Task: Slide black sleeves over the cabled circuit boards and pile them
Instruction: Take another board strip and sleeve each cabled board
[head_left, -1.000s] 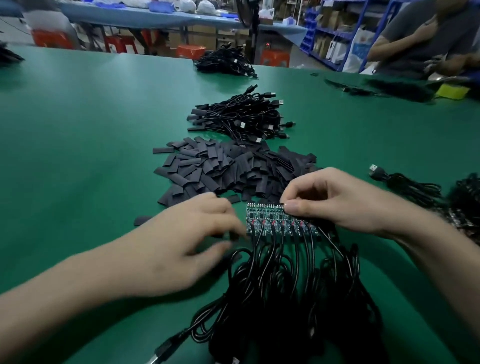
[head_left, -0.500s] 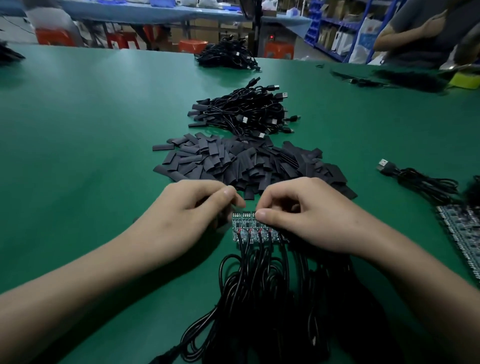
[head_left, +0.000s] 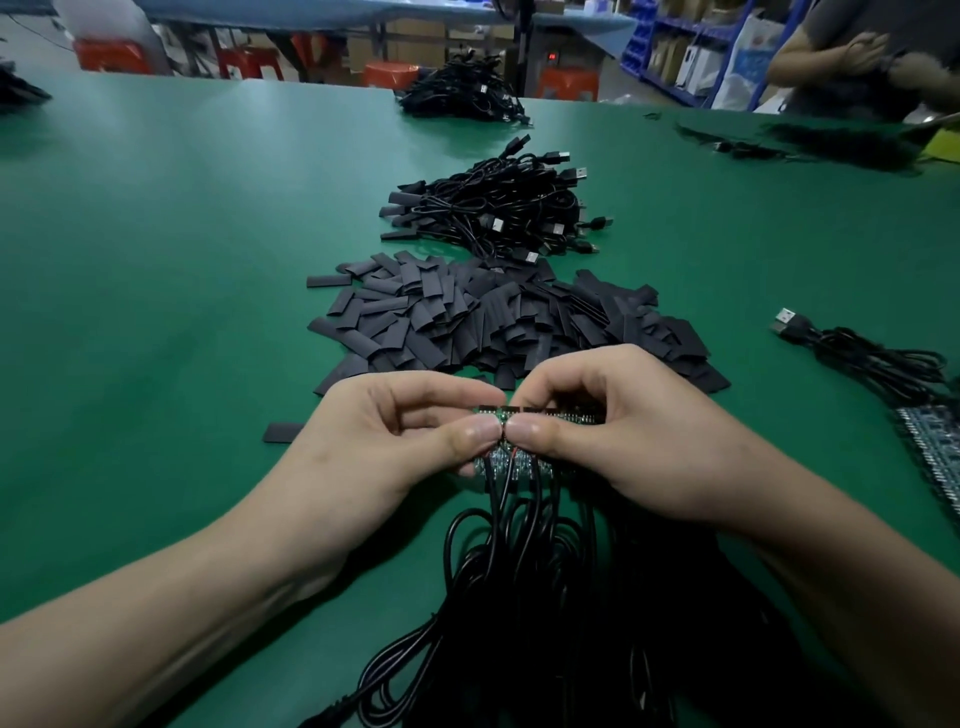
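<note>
A strip of small green circuit boards (head_left: 519, 462) with black cables (head_left: 519, 597) soldered on is held just above the green table. My left hand (head_left: 384, 441) pinches its left end between thumb and fingers. My right hand (head_left: 613, 436) pinches the strip right beside it, the two thumbs touching tip to tip. Most of the strip is hidden under my fingers. Just behind my hands lies a heap of flat black sleeves (head_left: 493, 322). Further back is a pile of sleeved boards with USB cables (head_left: 498, 208).
One loose sleeve (head_left: 280, 432) lies left of my left hand. At the right edge sit another board strip (head_left: 930, 447) and a coiled USB cable (head_left: 857, 353). More cable bundles (head_left: 462, 96) lie at the table's far side, where another person (head_left: 862, 57) sits.
Both hands have come together on the left end of the board strip and lifted it slightly. My right hand slid left along the strip; the left hand closed into a pinch.
</note>
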